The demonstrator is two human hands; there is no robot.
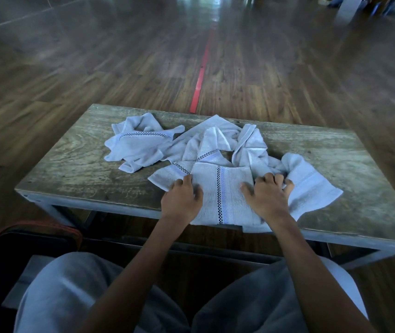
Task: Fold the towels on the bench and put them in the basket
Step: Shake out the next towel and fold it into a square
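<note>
Behind, crumpled towels [138,145] crowd the flat towel [220,195].

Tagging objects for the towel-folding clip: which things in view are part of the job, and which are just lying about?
Job:
flat towel, under both hands
crumpled towels behind it
bench
left hand
right hand
dark orange-rimmed container, lower left, possibly the basket

Lying about:
red floor tape
blurred items, far right on the floor
</note>
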